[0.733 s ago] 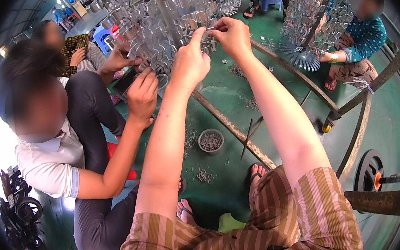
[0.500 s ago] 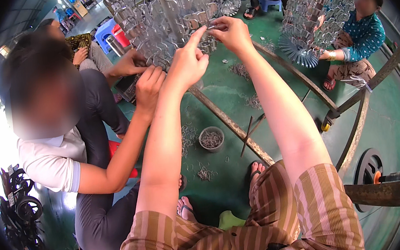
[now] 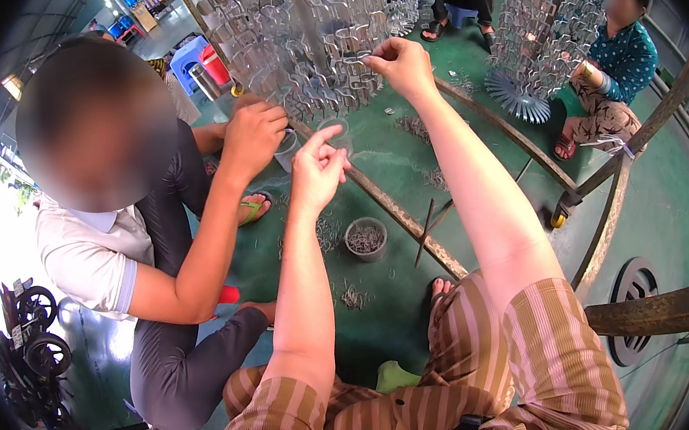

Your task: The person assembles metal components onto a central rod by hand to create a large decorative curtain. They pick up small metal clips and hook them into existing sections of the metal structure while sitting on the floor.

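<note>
My right hand [image 3: 403, 70] is raised beside the hanging rack of shiny bent metal pieces [image 3: 295, 46]. Its thumb and forefinger pinch a small metal piece at the rack's lower right side; its exact shape is hard to make out. Lower down, my left hand [image 3: 317, 174] is away from the rack, forefinger stretched out and the others loosely bent, with nothing visible in it. Below it on the floor stands a grey bucket [image 3: 366, 239] full of small wire hooks. A co-worker's hand [image 3: 256, 136] is close to the rack's lower left.
A rusty metal frame bar [image 3: 394, 210] runs across the floor in front of me. Loose hooks [image 3: 354, 299] lie in piles. A clear plastic cup [image 3: 337, 137] stands behind my left hand. Another hung rack [image 3: 546, 30] and a seated person [image 3: 624, 55] are at the right.
My left hand has come down and away from the rack and my right hand. The right hand stays near the rack, slightly lower. The co-worker's head has moved right.
</note>
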`<state>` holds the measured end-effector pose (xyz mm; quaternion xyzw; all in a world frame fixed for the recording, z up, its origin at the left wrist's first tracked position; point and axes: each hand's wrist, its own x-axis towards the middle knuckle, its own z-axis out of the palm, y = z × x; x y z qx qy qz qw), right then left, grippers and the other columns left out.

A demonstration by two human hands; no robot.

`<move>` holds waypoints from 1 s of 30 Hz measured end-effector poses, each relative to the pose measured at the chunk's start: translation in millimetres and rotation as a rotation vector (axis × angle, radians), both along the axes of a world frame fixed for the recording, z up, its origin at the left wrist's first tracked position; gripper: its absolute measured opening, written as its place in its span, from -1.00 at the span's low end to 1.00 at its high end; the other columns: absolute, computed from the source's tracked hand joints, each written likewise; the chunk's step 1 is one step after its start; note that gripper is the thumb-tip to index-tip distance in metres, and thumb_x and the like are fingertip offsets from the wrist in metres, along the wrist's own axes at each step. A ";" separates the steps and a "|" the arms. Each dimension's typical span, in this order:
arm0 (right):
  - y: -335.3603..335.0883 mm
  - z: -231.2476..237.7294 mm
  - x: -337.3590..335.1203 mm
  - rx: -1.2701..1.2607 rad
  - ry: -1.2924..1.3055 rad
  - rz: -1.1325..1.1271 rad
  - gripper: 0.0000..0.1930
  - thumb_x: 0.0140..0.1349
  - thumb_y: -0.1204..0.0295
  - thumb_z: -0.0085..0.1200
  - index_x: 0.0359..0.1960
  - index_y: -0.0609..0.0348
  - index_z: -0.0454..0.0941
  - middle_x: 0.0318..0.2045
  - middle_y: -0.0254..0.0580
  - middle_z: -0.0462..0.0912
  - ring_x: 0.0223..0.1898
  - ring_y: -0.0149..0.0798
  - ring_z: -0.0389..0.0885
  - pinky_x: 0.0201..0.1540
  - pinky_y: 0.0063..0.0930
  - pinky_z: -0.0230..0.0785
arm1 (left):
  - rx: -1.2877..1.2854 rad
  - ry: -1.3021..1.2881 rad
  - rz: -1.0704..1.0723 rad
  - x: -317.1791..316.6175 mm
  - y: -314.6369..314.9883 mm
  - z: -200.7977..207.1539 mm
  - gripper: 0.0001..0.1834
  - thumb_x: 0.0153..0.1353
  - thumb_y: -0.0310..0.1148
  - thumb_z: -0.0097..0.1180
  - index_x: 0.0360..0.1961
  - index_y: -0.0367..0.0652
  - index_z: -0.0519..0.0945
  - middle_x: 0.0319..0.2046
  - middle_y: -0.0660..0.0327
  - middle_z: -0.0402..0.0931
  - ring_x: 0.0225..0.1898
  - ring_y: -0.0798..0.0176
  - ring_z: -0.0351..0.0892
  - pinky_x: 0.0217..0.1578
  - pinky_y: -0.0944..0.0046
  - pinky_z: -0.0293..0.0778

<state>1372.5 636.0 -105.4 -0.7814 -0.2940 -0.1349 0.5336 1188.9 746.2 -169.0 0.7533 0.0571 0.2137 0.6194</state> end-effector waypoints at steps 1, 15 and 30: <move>2.8 0.0 0.7 0.082 0.000 -0.036 -0.73 -0.15 0.36 0.30 -0.40 0.20 0.58 -0.56 -0.17 0.62 -0.50 -0.29 0.60 -0.35 -0.42 0.41 | 0.007 0.003 -0.003 -1.6 -2.1 -2.1 -0.60 0.13 -0.59 -0.03 0.04 -0.31 0.37 -0.58 0.20 0.49 -0.67 0.51 0.38 -0.64 0.52 0.31; -7.9 30.7 28.3 0.044 -0.299 0.080 -0.75 -0.04 0.46 0.23 -0.28 0.19 0.56 -0.37 -0.17 0.55 -0.41 -0.33 0.53 -0.28 -0.46 0.40 | 1.119 0.076 0.349 64.7 -43.3 114.0 -0.40 0.03 -0.39 0.01 0.18 -0.11 0.26 -0.46 -0.07 0.56 -0.45 -0.07 0.59 -0.35 0.07 0.49; -16.5 33.1 35.4 0.068 -0.220 0.091 -0.82 -0.02 0.49 0.19 -0.35 0.28 0.57 -0.45 -0.20 0.65 -0.42 -0.45 0.59 -0.31 -0.55 0.40 | 1.125 0.249 0.342 84.2 -57.9 134.3 -0.46 -0.02 -0.49 -0.01 0.03 -0.43 0.17 -0.39 -0.16 0.55 -0.28 -0.11 0.58 -0.26 0.03 0.50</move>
